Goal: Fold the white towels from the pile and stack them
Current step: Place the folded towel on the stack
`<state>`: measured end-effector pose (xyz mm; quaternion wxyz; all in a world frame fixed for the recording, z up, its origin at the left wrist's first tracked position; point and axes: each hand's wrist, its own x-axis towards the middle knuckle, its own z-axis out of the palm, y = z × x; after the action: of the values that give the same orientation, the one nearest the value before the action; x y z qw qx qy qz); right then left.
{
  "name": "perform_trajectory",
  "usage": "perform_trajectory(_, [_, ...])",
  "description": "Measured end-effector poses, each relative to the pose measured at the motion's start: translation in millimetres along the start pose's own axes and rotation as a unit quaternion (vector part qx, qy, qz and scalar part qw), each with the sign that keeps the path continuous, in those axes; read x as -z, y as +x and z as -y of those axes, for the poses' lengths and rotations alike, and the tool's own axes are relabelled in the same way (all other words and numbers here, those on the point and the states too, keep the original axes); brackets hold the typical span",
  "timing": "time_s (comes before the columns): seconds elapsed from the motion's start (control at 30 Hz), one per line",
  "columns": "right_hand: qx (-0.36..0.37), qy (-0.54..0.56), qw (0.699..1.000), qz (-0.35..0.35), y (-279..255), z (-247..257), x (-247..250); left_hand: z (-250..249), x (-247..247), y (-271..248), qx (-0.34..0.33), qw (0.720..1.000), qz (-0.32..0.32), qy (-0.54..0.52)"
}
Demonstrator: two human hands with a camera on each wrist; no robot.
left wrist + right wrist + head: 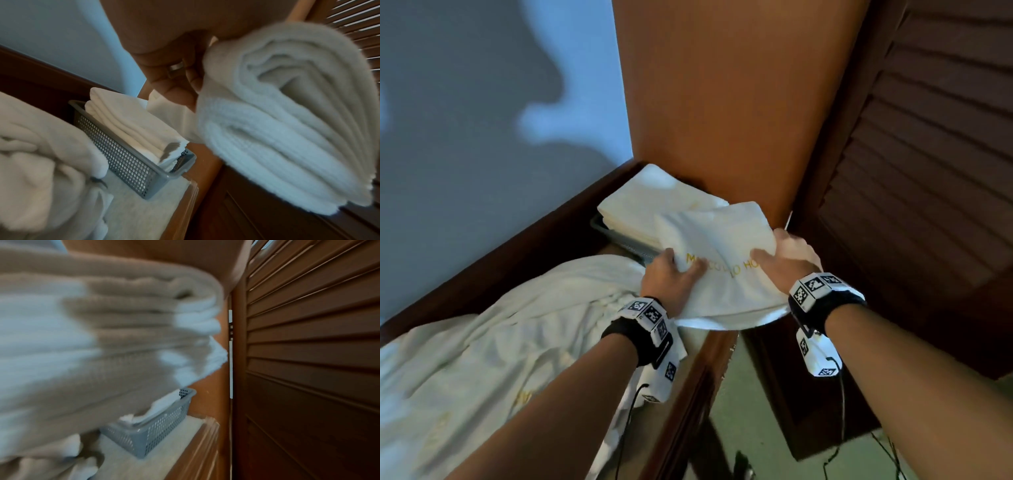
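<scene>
— Underfoot and around? 
— Pale cloth-covered tabletop (141, 216) with a wooden edge, pushed into a corner: blue wall (482, 102) on the left, orange-brown panel (739, 102) behind, dark louvered door (928, 171) on the right. 
— On the surface? 
— Grey perforated basket (131, 168) against the panel, filled with a stack of folded towels (131, 120). Nearer, on the left, a loose pile of white towels (493, 342), rumpled. 
— And the hands? 
— Left hand (671, 281) and right hand (787, 257) both clamped on a folded white towel (722, 260) with yellow lettering, thumbs on top, fingers underneath. Held in the air, partly over the basket, near the door. 
— In the way? 
— Held towel covering the near end of the basket from the head view; blurred bulk of it filling much of both wrist views.
</scene>
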<state>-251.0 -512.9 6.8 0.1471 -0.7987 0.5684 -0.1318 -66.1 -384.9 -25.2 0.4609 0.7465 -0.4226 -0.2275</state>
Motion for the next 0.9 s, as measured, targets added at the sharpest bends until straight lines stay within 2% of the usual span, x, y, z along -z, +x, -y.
perform_trajectory(0.13, [0.066,-0.011,0.998,-0.001,87.3,10.2,-11.9,4.9,-14.2,62.0,0.024,0.999,-0.043,-0.002])
perform_trajectory(0.33, [0.175,0.062,0.982,0.015,225.9,37.2,-35.8,8.4,-32.4,150.2,0.077,0.994,-0.073,-0.013])
perform_trajectory(0.4, [0.205,0.068,0.976,0.008,257.4,46.5,-41.4,7.1,-35.5,167.4,0.089,0.993,-0.078,-0.016])
perform_trajectory(0.53, [0.255,0.067,0.964,0.029,320.0,73.6,-62.4,9.0,-40.1,201.8,0.101,0.983,-0.149,-0.030])
perform_trajectory(0.7, [0.306,0.125,0.942,0.056,366.1,94.9,-95.2,30.5,-47.7,224.4,0.122,0.968,-0.218,-0.042])
perform_trajectory(0.77, [0.306,0.124,0.940,0.088,379.9,96.8,-115.4,45.2,-52.9,230.1,0.154,0.964,-0.211,-0.049])
perform_trajectory(0.9, [0.235,0.018,0.938,0.254,393.8,77.1,-160.6,79.9,-70.9,227.1,0.263,0.950,-0.141,-0.086])
